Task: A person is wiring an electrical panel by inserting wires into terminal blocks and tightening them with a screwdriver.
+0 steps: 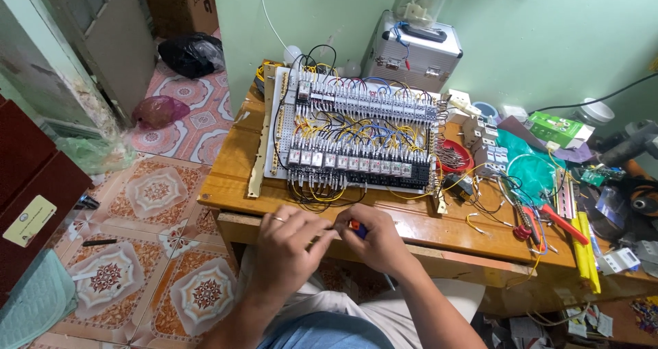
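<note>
Both hands meet at the near edge of the wooden tabletop (233,184), just in front of the person's lap. The right hand (378,243) is closed around a small tool with a red and blue handle (354,228); its grip is pressed together on this handle, and only a small part of the handle shows between the fingers. The left hand (288,243), which has a ring on one finger, reaches to the same place with the fingertips pinched together at the tool's end. What these fingertips pinch is too small to see.

Just beyond the hands, farther on the tabletop, lies a white wiring panel (353,133) with rows of relays and many yellow, black and blue wires. To the right of the panel there is a red bowl (458,156), and farther right lie loose wires, red-handled pliers (558,222) and yellow bars (586,253). A silver case (411,54) stands far behind the panel, against the green wall.
</note>
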